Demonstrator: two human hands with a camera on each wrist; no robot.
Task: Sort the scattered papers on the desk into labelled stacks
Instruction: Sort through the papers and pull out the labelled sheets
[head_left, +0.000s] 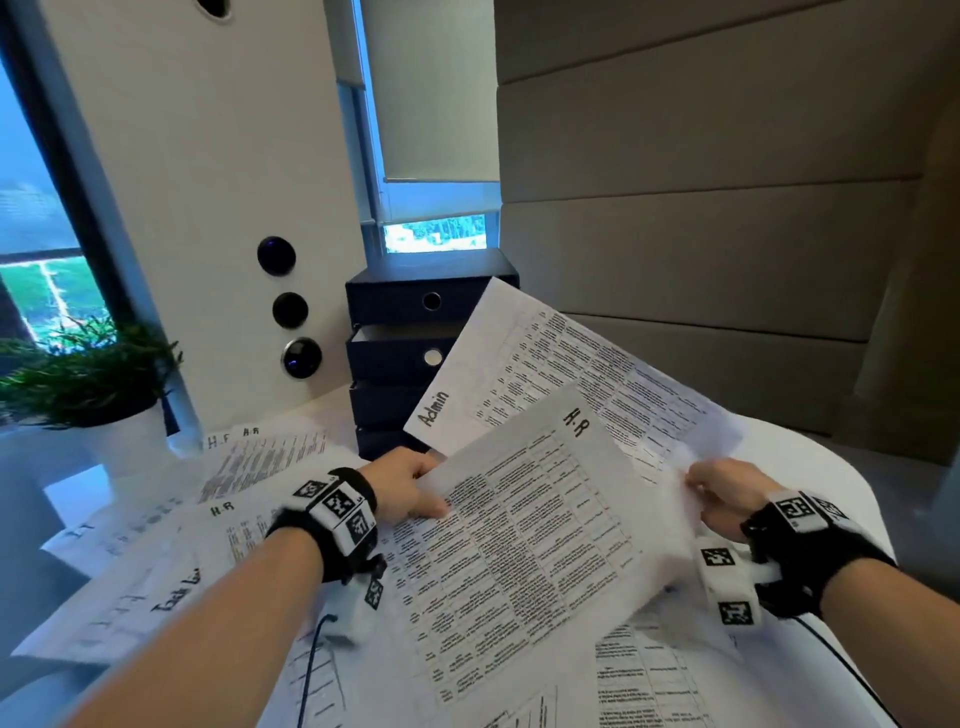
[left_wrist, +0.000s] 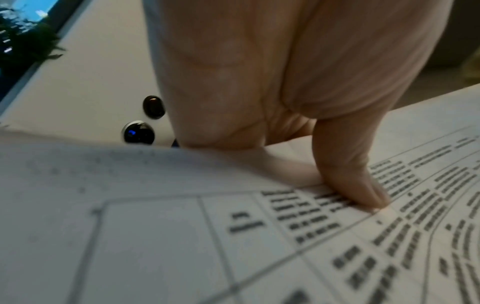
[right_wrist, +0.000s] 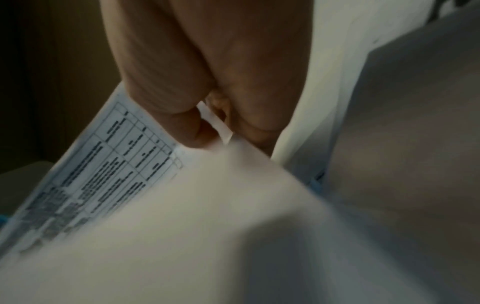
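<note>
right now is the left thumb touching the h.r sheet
Touching. The left wrist view shows the left hand's thumb tip pressed flat on the printed H.R sheet, no gap.

— What can you read on the sheets being held?

— The upper sheet (head_left: 524, 525), pinched by the left hand (head_left: 410, 488) at its near-left edge, has "H.R" handwritten at its far corner. The sheet behind it (head_left: 561, 358), which the right hand (head_left: 719, 493) grips, says "Admin".

— And beyond the left hand?

— "H-R" on a loose sheet (head_left: 228, 519) just beside the left wrist. The printed tables are too small to read.
</note>
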